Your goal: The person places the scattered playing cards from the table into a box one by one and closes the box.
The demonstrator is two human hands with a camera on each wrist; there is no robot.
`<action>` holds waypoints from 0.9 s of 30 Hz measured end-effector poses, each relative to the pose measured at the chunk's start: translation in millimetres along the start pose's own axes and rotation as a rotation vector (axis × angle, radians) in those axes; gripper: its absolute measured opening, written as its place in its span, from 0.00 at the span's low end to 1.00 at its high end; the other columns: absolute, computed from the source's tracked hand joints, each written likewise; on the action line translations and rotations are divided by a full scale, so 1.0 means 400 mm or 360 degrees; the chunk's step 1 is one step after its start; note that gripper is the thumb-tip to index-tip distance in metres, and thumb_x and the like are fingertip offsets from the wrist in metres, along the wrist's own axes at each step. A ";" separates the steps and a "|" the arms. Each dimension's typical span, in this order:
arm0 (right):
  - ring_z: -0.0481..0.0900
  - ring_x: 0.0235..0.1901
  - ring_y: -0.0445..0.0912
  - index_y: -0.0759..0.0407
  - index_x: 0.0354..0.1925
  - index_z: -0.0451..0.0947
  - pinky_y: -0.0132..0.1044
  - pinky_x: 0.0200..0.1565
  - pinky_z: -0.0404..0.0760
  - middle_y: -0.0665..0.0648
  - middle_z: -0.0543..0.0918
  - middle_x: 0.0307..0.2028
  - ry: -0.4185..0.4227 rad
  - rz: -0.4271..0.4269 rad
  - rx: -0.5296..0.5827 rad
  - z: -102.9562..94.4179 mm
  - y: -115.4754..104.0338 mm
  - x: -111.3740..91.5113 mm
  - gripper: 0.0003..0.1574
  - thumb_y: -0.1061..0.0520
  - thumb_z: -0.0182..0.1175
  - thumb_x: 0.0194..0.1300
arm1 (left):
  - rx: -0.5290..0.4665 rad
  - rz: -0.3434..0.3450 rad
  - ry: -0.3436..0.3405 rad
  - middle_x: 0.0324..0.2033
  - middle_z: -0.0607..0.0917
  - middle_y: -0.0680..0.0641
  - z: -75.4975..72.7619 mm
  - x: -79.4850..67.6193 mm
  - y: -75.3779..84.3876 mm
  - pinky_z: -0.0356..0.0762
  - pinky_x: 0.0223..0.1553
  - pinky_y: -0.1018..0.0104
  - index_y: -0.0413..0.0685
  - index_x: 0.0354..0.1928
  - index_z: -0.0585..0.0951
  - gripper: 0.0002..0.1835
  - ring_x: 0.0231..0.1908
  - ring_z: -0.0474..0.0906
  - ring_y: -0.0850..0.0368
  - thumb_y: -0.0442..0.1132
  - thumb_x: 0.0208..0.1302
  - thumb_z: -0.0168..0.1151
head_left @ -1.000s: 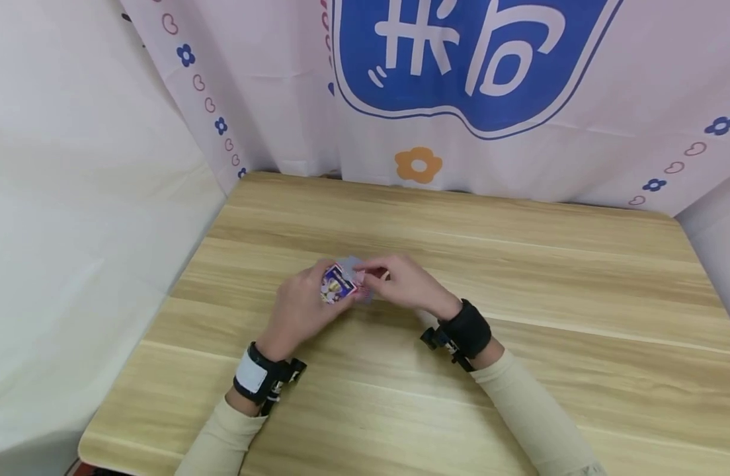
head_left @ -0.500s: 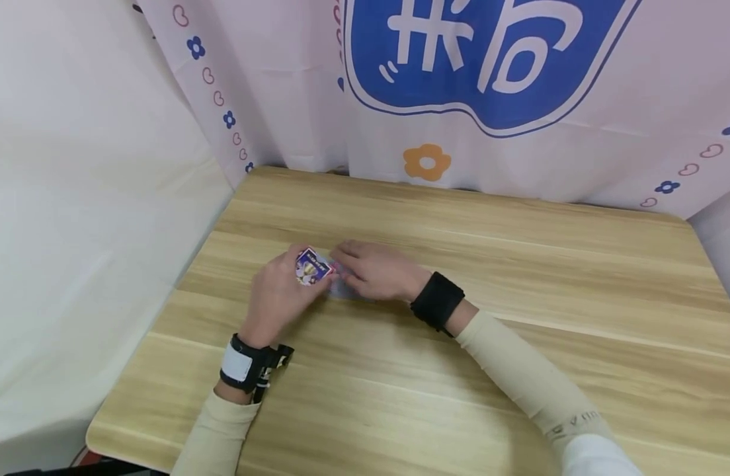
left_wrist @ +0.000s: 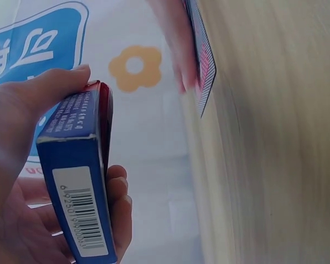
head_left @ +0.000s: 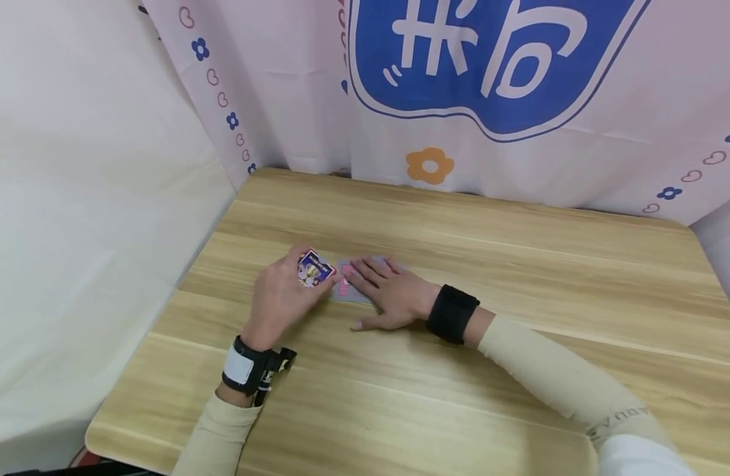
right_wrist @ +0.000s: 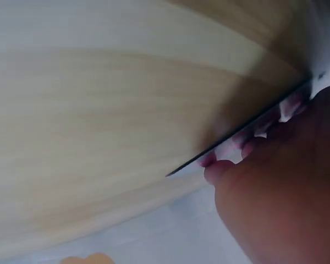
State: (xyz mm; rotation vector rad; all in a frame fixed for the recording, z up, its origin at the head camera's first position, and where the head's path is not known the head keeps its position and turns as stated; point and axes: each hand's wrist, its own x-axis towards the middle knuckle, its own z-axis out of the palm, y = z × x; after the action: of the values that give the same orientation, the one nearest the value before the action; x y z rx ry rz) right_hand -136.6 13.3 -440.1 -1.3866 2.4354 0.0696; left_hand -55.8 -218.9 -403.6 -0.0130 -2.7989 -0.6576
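My left hand (head_left: 274,294) grips a small blue card box (head_left: 315,270) with a gold trophy picture, held up at the left of the table's middle. In the left wrist view, the white barcode label (left_wrist: 81,212) on the box's end faces the camera, with the thumb and fingers on opposite sides. Just right of the box, my right hand (head_left: 396,291) lies palm down, fingers spread over grey-and-pink cards (head_left: 344,289). The palm and fingers hide much of them. The cards' layered edge (left_wrist: 207,69) shows side-on in the left wrist view.
A light wood table (head_left: 424,390) lies under both hands. Along its back edge hangs a pale curtain (head_left: 317,112) with a blue emblem and an orange flower (head_left: 430,166). White cloth (head_left: 103,198) hangs at the left.
The box and left hand have shifted left, away from the right hand. The right hand's pinching fingers have straightened and spread flat over the cards, which now lie lower, beside the box.
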 end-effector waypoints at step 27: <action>0.67 0.47 0.57 0.71 0.40 0.76 0.50 0.55 0.67 0.65 0.75 0.41 0.0401 0.0615 0.0361 -0.023 0.085 -0.177 0.43 0.33 0.76 0.58 | -0.0004 0.0371 -0.0241 0.36 0.90 0.45 0.067 -0.021 0.063 0.72 0.25 0.69 0.42 0.63 0.80 0.40 0.28 0.80 0.59 0.61 0.56 0.79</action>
State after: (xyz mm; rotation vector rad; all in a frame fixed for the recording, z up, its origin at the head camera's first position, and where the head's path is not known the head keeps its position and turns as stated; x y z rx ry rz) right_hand -134.6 87.6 -413.6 -0.8602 2.7841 -0.2977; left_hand -52.7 -184.2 -417.9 -0.3991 -2.8770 -0.6263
